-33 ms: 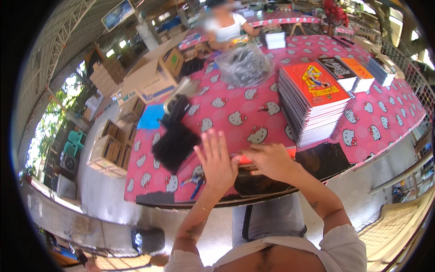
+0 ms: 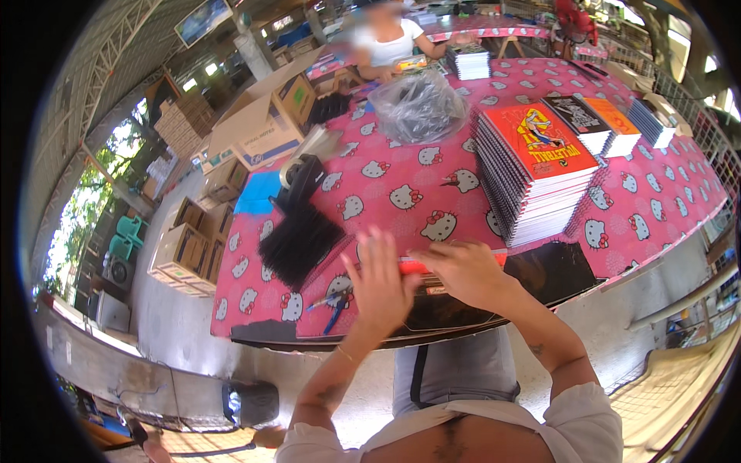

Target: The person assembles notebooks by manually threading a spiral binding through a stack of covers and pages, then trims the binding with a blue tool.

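A red-covered notebook is in front of me near the table's front edge, mostly hidden by my hands. Only a thin red strip and some of its lower edge show. My right hand wraps over it with bent fingers. At its left end my left hand presses, fingers stretched out and the thumb toward the notebook. Beneath lies a dark glossy sheet. Left of my left hand are blue pens and a bundle of black spiral binding coils.
A tall stack of spiral notebooks stands to the right, with smaller stacks behind. A tape dispenser, a clear plastic bag and an open cardboard box lie farther off. Across the table sits another person.
My left hand has moved slightly right and toward me, along the notebook's end. The right hand stays nearly in place on the notebook.
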### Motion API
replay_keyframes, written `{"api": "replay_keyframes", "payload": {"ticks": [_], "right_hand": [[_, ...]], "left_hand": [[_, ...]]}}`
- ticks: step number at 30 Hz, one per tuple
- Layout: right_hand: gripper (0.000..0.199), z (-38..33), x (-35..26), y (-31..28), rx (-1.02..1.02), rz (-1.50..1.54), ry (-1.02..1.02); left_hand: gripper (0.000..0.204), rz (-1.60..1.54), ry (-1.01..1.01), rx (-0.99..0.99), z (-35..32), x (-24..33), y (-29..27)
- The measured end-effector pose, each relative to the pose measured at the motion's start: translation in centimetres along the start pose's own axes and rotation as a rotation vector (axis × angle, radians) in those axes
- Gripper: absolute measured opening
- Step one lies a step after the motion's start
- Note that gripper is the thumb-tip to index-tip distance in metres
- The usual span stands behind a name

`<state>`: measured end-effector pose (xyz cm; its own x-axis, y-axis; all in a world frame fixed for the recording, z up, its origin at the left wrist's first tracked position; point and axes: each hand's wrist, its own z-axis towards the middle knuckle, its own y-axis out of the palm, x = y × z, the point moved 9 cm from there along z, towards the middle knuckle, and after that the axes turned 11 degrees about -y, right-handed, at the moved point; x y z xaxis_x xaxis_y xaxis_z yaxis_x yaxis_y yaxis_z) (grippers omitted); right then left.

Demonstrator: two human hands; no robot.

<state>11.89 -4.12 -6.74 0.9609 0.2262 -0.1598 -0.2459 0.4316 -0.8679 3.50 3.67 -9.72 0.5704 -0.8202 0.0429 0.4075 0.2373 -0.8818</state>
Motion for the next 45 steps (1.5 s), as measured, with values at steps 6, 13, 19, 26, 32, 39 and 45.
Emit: {"api": "replay_keyframes", "payload": {"ticks": [6, 13, 19, 26, 32, 39, 45], "right_hand": [[0.031, -1.8, 1.2, -1.4, 0.107, -0.062, 0.033], [0.027, -0.8, 1.4, -1.8, 0.135, -0.066, 0.001], [0.026, -0.8, 2.7, -1.6, 0.158, 0.015, 0.054], [0.04, -0.9, 2.6, -1.5, 0.128, -0.015, 0.081], [0.061, -2.1, 2.3, -2.8, 0.116, -0.063, 0.118], [0.058, -9.5, 8.3, -0.2, 0.558, 0.867, 0.386], [0.024, -8.8, 7.6, 3.3, 0.693, 0.992, 0.362]], "left_hand": [[0.084, -0.102, 0.025, 0.162, -0.5, 0.4, -1.1], [0.086, -0.083, 0.051, 0.155, 0.7, 1.0, -1.5], [0.083, -0.123, 0.138, -0.051, -2.4, 3.1, 1.5], [0.084, -0.071, 0.199, -0.107, -2.3, 4.4, 1.8], [0.088, -0.002, 0.181, -0.025, 2.0, 4.8, 0.7], [0.065, -0.303, 0.175, -0.291, 3.5, 4.3, -1.0], [0.054, -0.124, 0.293, -0.06, 1.5, 6.2, -0.7]]}}
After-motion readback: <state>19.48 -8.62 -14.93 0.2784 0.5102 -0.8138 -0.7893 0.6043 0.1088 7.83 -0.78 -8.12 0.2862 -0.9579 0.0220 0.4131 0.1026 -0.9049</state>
